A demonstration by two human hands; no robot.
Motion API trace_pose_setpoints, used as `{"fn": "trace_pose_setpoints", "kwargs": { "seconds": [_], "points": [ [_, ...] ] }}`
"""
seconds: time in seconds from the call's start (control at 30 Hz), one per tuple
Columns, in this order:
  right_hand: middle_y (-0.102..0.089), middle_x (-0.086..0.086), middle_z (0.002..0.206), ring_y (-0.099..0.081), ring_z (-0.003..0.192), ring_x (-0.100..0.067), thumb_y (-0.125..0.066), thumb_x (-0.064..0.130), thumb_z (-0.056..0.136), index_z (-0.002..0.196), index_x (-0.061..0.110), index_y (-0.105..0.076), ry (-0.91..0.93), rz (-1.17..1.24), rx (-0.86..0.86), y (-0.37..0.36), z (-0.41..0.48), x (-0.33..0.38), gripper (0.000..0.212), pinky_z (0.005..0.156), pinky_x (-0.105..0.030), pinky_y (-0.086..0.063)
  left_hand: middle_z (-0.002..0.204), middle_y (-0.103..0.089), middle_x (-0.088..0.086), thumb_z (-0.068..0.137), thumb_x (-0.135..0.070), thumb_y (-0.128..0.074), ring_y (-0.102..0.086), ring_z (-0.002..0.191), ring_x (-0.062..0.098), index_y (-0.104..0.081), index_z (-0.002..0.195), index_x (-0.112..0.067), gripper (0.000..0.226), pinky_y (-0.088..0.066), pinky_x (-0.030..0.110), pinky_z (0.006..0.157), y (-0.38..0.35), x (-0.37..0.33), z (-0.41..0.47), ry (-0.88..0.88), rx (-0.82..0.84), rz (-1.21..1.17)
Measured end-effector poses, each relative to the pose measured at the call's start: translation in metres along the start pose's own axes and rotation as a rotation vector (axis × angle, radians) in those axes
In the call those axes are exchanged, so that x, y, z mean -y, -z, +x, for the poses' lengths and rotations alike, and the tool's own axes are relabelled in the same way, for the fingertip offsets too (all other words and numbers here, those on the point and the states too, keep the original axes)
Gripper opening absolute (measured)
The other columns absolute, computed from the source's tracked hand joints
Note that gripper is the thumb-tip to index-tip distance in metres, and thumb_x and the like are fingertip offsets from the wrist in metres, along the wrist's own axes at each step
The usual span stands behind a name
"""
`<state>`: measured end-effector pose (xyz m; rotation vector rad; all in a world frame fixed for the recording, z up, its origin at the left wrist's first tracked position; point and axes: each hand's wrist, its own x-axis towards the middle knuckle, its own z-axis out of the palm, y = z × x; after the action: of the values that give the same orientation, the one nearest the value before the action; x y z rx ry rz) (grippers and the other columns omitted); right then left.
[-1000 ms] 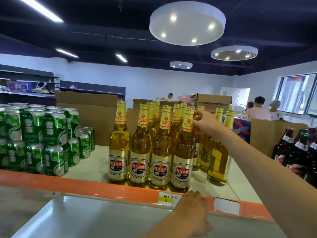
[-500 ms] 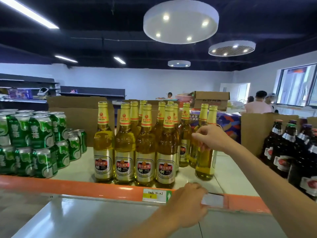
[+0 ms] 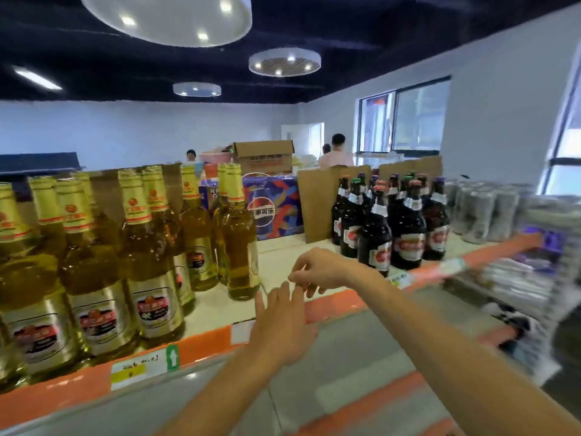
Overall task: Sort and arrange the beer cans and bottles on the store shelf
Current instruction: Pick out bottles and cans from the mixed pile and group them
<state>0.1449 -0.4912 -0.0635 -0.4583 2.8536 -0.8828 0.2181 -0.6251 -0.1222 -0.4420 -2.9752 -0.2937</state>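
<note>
A: The store shelf (image 3: 283,256), seen from the aisle. What does it carry?

B: Golden beer bottles (image 3: 151,247) stand upright in rows on its left. Dark bottles (image 3: 405,228) cluster well apart on the right, with bare shelf between.

A: And the hands?

B: The left hand (image 3: 283,322) is at the orange front edge, fingers straight and released. The right hand (image 3: 320,269) hangs just above it – fingers loosely curled, grasping nothing. A yellow price tag (image 3: 135,369) sits on the edge below the golden bottles.
</note>
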Motion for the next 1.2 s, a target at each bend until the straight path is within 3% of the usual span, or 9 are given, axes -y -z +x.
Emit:
{"fn": "trace_pose_setpoints", "kwargs": {
  "seconds": [0.13,0.23,0.4,0.53,0.7,0.83,0.97,1.1,1.2],
  "points": [
    [-0.076,-0.01,0.09,-0.075,0.074,-0.02,-0.054,0.033,0.102,0.101,0.006,-0.069,-0.072,0.002,-0.171,0.022,-0.055,-0.03,0.031,0.064,-0.034,-0.058,0.164,-0.022,0.003,0.099,-0.052,-0.05,-0.023,0.149,0.026,-0.023,0.156,-0.026,0.069,-0.023,0.041,0.121,0.002,-0.043,0.01,-0.157,-0.077,-0.143],
    [-0.075,-0.008,0.086,-0.074,0.072,-0.02,-0.051,0.031,0.104,0.099,0.006,-0.067,-0.16,-0.035,-0.237,0.037,-0.099,-0.062,0.03,0.06,-0.027,-0.054,0.162,-0.023,0.004,0.099,-0.045,-0.054,-0.023,0.148,0.024,-0.027,0.155,-0.021,0.067,-0.026,0.038,0.118,-0.007,-0.081,0.013,-0.26,-0.054,-0.214],
    [-0.076,-0.007,0.091,-0.075,0.079,-0.019,-0.052,0.029,0.102,0.105,0.012,-0.067,-0.28,-0.02,-0.312,0.08,-0.174,-0.121,0.023,0.072,-0.037,-0.059,0.158,-0.029,0.001,0.096,-0.047,-0.057,-0.03,0.144,0.021,-0.024,0.156,-0.019,0.074,-0.032,0.035,0.114,-0.021,-0.153,0.017,-0.398,-0.057,-0.262],
    [-0.075,-0.005,0.089,-0.074,0.074,-0.013,-0.056,0.031,0.101,0.103,0.013,-0.066,-0.298,0.012,-0.373,0.112,-0.219,-0.167,0.02,0.057,-0.025,-0.054,0.156,-0.033,0.001,0.095,-0.046,-0.059,-0.032,0.141,0.022,-0.025,0.155,-0.019,0.074,-0.032,0.035,0.113,-0.02,-0.213,0.024,-0.458,-0.086,-0.26],
    [-0.075,-0.006,0.09,-0.073,0.076,-0.017,-0.057,0.03,0.101,0.106,0.011,-0.07,-0.251,-0.064,-0.405,0.165,-0.267,-0.224,0.024,0.062,-0.021,-0.058,0.146,-0.043,0.006,0.095,-0.046,-0.057,-0.04,0.134,0.026,-0.037,0.148,-0.014,0.064,-0.038,0.039,0.109,-0.029,-0.303,0.049,-0.452,-0.111,-0.219],
    [-0.075,-0.007,0.088,-0.074,0.074,-0.017,-0.057,0.026,0.102,0.093,0.026,-0.067,-0.223,-0.052,-0.426,0.212,-0.305,-0.271,0.013,0.062,-0.023,-0.059,0.144,-0.048,0.006,0.093,-0.044,-0.061,-0.045,0.132,0.027,-0.046,0.143,-0.018,0.058,-0.045,0.043,0.104,-0.042,-0.381,0.071,-0.456,-0.084,-0.307],
    [-0.075,-0.007,0.087,-0.075,0.075,-0.019,-0.056,0.024,0.101,0.102,0.008,-0.069,-0.235,-0.025,-0.41,0.236,-0.321,-0.32,0.021,0.07,-0.035,-0.06,0.131,-0.058,-0.002,0.093,-0.039,-0.063,-0.055,0.12,0.023,-0.054,0.132,-0.024,0.043,-0.05,0.04,0.096,-0.057,-0.436,0.087,-0.507,-0.06,-0.344],
    [-0.071,0.005,0.079,-0.074,0.075,-0.02,-0.056,0.028,0.102,0.09,0.023,-0.068,-0.2,0.003,-0.372,0.248,-0.319,-0.354,0.017,0.073,-0.039,-0.06,0.128,-0.06,0.003,0.092,-0.036,-0.063,-0.056,0.118,0.026,-0.061,0.125,-0.013,0.039,-0.049,0.036,0.091,-0.061,-0.471,0.119,-0.49,-0.079,-0.313],
    [-0.073,-0.002,0.085,-0.074,0.077,-0.022,-0.054,0.025,0.103,0.098,0.013,-0.069,-0.22,0.039,-0.388,0.257,-0.306,-0.381,0.02,0.072,-0.037,-0.059,0.124,-0.062,0.003,0.088,-0.039,-0.062,-0.058,0.114,0.026,-0.059,0.126,-0.021,0.042,-0.05,0.036,0.087,-0.067,-0.49,0.155,-0.482,-0.093,-0.306]
  ]
}}
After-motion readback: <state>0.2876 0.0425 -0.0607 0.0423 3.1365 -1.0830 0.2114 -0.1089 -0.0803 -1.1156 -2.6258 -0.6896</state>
